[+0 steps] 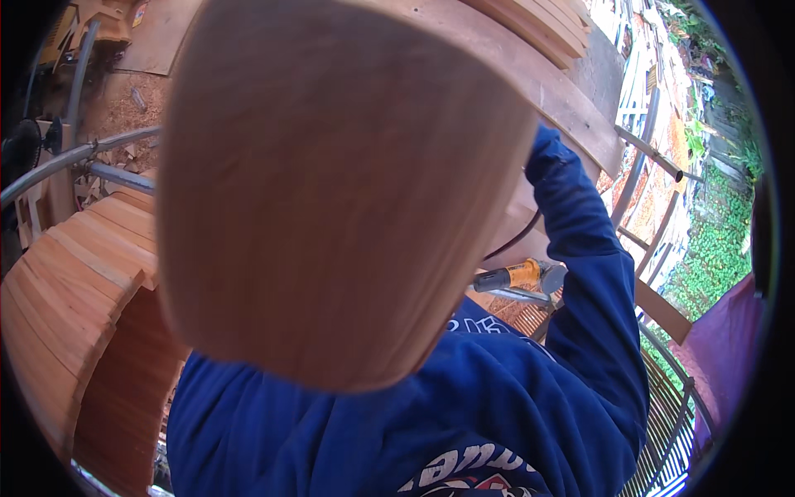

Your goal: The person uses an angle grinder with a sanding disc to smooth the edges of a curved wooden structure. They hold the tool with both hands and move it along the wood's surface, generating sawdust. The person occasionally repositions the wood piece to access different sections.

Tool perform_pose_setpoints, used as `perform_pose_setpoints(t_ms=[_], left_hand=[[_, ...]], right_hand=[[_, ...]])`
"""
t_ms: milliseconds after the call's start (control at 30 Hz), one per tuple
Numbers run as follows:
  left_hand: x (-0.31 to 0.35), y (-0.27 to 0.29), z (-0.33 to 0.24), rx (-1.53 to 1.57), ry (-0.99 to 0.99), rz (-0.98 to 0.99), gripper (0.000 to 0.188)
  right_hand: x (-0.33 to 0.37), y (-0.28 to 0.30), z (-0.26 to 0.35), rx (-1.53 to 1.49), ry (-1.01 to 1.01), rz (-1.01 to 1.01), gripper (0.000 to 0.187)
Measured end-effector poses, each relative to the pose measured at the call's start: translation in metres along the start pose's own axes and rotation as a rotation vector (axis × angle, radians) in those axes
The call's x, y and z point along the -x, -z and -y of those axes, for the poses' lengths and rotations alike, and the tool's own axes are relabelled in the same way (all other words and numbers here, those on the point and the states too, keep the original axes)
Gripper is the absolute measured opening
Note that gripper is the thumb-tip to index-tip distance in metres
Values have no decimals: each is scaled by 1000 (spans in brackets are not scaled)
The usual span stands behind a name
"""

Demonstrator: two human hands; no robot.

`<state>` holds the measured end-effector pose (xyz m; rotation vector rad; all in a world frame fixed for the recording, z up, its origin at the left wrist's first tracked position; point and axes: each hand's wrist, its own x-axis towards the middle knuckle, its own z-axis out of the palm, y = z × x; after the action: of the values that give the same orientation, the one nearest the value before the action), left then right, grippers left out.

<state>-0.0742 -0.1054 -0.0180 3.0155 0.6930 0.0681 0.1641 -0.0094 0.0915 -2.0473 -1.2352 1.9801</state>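
Wooden board [331, 190] up close — blue sleeve [580, 215] behind

One large wooden piece [331, 190] fills the near middle. There is one yellow-and-grey power tool [522, 276], one raised blue sleeve [592, 240] at right, one purple cloth [729, 356] at far right and one open-ended pipe [654, 155]. Two wood stacks: one left stack [74, 282] of more than five pieces, one far stack [534, 29] of at least three.

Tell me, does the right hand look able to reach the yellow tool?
Probably not directly: the right hand is hidden behind the board, likely gripping it, though the yellow tool shows between board and sleeve.
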Motion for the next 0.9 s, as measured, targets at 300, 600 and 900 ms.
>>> perform_pose_setpoints(t_ms=[300, 600, 900], left_hand=[[-12, 9, -16, 182, 56, 385, 55], [-16, 6, -16, 226, 123, 364, 59], [-14, -12, -22, 94, 121, 240, 63]], right_hand=[[-14, -33, 31, 196, -141, 81, 11], [9, -43, 35, 141, -174, 22, 12], [27, -48, 34, 91, -213, -42, 14]])
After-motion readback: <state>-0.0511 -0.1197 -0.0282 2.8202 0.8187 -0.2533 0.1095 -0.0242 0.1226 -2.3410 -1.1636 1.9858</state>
